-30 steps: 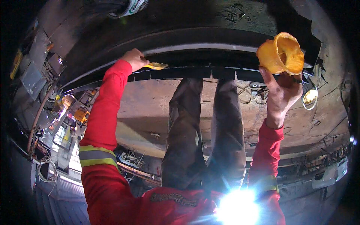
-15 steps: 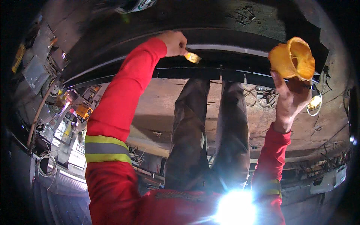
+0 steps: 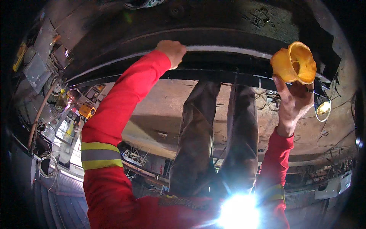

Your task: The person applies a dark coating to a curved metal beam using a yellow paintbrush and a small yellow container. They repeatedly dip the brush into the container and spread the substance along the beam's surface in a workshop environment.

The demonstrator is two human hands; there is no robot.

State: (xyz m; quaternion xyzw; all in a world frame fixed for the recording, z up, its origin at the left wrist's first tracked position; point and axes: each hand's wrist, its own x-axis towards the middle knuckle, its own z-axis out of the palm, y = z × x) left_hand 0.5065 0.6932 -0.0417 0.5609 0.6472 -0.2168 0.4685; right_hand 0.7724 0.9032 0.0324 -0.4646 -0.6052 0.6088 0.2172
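Observation:
Closed in a fist, my left hand is over the long black beam, near the pale strip on its far side. The paintbrush it held in the earlier frame is now hidden behind the fingers. Out to the right, my right hand grips a yellow-orange, cup-like container by its underside. The container has a wide, uneven rim and is tilted, so part of its inside shows; I cannot see what is in it.
My legs stand against the near side of the beam. A lit lamp with a white cable is near my right hand. Tools and an orange machine lie at the left. A round can shows at the far edge.
My left hand has shifted slightly left and turned, so the brush's bristles no longer show. The yellow-orange container has moved a little left and tilted more toward me.

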